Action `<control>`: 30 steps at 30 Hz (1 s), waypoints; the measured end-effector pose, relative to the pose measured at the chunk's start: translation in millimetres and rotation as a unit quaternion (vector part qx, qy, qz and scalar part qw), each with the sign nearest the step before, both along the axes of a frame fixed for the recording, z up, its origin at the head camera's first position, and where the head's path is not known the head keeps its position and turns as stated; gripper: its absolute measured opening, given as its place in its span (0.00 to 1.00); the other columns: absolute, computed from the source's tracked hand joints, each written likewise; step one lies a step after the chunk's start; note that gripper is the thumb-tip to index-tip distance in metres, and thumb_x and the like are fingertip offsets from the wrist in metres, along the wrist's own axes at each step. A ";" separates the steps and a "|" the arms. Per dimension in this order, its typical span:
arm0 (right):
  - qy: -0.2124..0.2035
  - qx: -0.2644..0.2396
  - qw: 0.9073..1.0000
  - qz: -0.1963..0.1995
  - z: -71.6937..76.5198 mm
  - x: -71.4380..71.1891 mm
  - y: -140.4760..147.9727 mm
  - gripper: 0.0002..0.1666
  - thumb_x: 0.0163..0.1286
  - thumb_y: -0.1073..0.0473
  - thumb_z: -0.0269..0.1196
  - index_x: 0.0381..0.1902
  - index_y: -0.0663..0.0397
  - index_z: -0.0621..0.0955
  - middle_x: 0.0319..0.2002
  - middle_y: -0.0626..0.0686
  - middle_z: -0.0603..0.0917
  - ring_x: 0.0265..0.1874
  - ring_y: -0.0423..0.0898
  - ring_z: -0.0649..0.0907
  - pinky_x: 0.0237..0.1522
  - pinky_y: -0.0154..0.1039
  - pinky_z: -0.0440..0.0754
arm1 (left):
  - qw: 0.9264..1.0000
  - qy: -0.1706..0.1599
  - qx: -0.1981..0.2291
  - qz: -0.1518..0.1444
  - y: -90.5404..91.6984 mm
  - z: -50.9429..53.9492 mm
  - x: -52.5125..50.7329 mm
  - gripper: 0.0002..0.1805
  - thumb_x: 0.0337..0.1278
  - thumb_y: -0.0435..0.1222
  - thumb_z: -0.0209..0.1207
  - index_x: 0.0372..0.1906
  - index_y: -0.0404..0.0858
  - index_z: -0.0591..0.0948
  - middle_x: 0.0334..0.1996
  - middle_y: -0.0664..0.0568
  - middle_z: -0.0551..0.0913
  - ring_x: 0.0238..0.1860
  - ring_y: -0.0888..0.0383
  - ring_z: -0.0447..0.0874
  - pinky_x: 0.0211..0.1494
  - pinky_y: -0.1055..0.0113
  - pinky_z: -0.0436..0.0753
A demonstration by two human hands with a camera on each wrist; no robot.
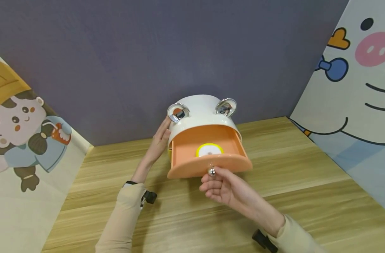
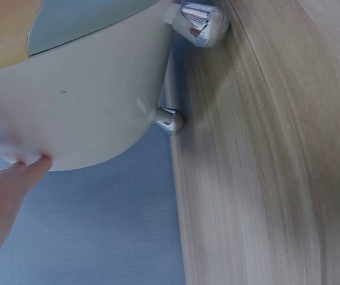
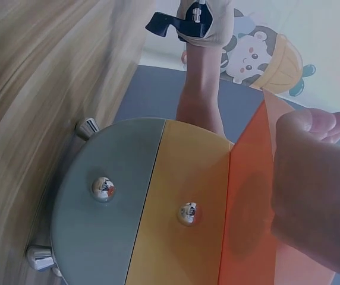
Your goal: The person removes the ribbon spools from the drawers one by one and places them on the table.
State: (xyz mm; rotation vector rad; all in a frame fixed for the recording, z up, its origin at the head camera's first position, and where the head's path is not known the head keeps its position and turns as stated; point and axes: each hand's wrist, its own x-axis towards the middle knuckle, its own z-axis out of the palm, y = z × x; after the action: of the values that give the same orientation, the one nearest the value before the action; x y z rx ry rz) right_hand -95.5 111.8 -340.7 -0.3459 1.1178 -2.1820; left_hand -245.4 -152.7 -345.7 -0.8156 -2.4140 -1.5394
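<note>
Wooden table (image 1: pixel 287 158), backed by a grey wall (image 1: pixel 132 63), with the white cabinet (image 1: pixel 200 110) near its far edge. My left hand (image 1: pixel 159 141) lies fingers extended against the cabinet's left side, presumably to steady it; my right hand (image 1: pixel 224 187) pinches the knob (image 1: pixel 212 172) of the orange drawer (image 1: pixel 183 170), which projects nearward and contains a yellow-rimmed disc (image 1: pixel 209 150). Beyond the drawer's curved lip, table extends near and right, allowing travel.

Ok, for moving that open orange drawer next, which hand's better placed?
Right, I'd say: the right hand is at the silver knob on the orange drawer, while the left hand rests against the side of the white cabinet, away from the knob.
</note>
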 end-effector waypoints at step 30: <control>0.088 0.015 0.995 0.050 -4.8 18.9 3.0 0.27 0.84 0.52 0.38 0.52 0.57 0.82 0.44 0.49 0.90 0.42 0.38 0.86 0.50 0.32 0.84 | 1.000 0.013 0.002 -0.008 0.9 -1.1 -0.8 0.29 0.80 0.40 0.37 0.79 0.39 0.52 0.81 0.45 0.46 0.82 0.45 0.41 0.82 0.46 0.45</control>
State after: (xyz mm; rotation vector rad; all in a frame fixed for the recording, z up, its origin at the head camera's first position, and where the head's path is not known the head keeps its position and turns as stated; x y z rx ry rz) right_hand -76.7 114.9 -345.5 -0.5780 1.2014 -2.0757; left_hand -246.1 -151.8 -346.8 -0.8509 -2.3910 -1.5287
